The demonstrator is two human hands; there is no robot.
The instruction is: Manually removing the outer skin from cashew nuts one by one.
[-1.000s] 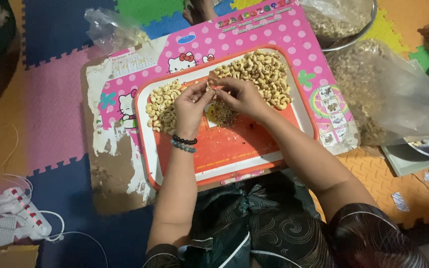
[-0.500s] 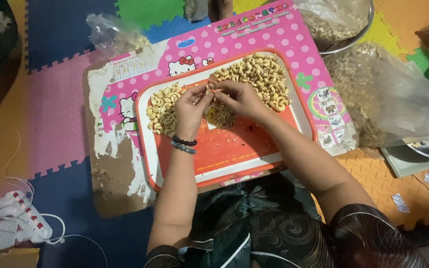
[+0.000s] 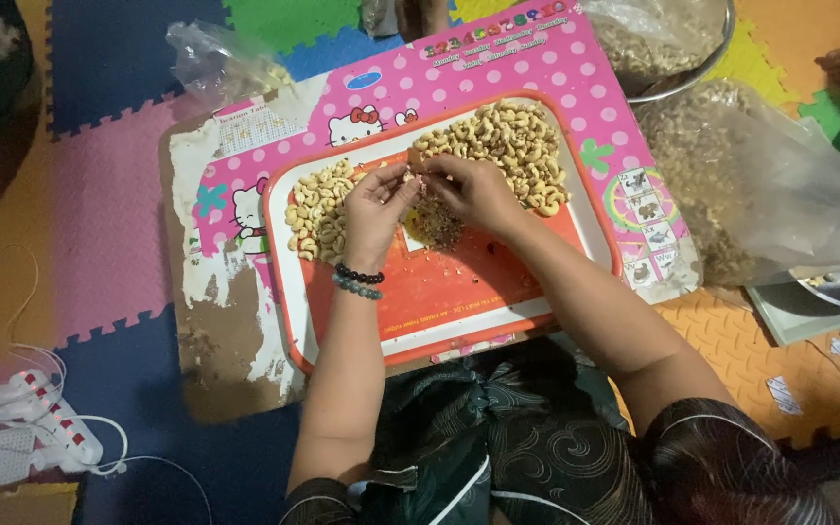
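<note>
both hands met over the middle of the orange tray (image 3: 420,311), fingertips together. the left hand (image 3: 376,204) was curled narrow, thumb and fingers pinched on a single cashew (image 3: 408,173); the right hand (image 3: 473,190) was closed on the same nut from the other side. the nut itself was too small to tell whether skin remained on it. a beaded bracelet (image 3: 359,280) sat on the left wrist.

on the tray, three heaps were counted: one pale cashew pile (image 3: 318,209) against the left edge, one larger cashew pile (image 3: 517,146) filling the far right corner, and one small heap of brown skins (image 3: 435,224) directly under the hands. the near half of the tray was bare orange, giving the forearms open room. the white rim ran close beside both nut piles.

the tray lay on a pink dotted board (image 3: 498,68), worn at its left and near-left edge. past the board's right edge lay one large clear plastic bag (image 3: 760,194) of nuts, touching the board. at the far right corner stood one metal bowl (image 3: 692,68), partly cut off by the frame. one smaller clear bag (image 3: 221,63) lay off the far left corner. one white power strip (image 3: 46,428) with cables lay well apart, on the foam floor mat (image 3: 99,214) to the near left.
</note>
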